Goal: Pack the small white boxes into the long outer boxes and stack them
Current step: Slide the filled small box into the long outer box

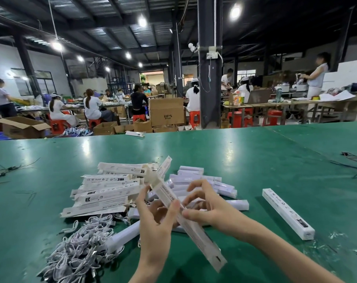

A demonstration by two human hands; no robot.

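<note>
One printed long outer box [202,240] slants from frame centre to lower right, lifted above the rest. Open-ended outer boxes [106,193] lie heaped centre-left, overlapping, with small white boxes [191,170] piled just right of them. A closed long box [287,214] lies flat, alone, at right.

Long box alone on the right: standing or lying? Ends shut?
Lying. The box rests lengthwise on the table, apart from the pile. Near end looks shut; far end: cannot tell.

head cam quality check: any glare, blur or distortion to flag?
Head view: lamp glare streaks the green table; the held long outer box smears with motion; the cable pile at lower left blurs; wide-angle makes the left pillar lean.
</note>
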